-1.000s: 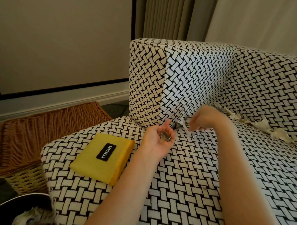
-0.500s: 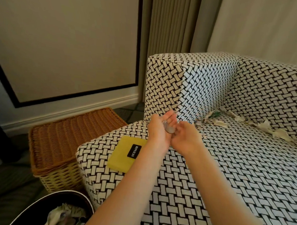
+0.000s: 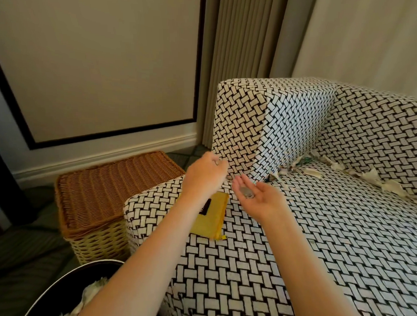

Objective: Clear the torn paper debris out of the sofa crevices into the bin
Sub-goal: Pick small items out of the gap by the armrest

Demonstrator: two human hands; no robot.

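Passing small silver coins (image 3: 247, 194) into the spread right hand (image 3: 258, 200) frees the left hand (image 3: 205, 175), grip unclear; torn cream paper scraps (image 3: 371, 175) still line the black-and-white sofa (image 3: 319, 234) crevice

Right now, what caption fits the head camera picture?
Upturned right hand carries coins over the sofa seat; torn paper lies along the backrest.

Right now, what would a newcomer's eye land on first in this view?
The black-and-white woven sofa fills the right side, with torn paper scraps strung along its back crevice. Near the armrest, the right hand lies palm up with a few coins in it. A yellow pouch sits on the seat's left end, and the dark bin at bottom left holds paper.
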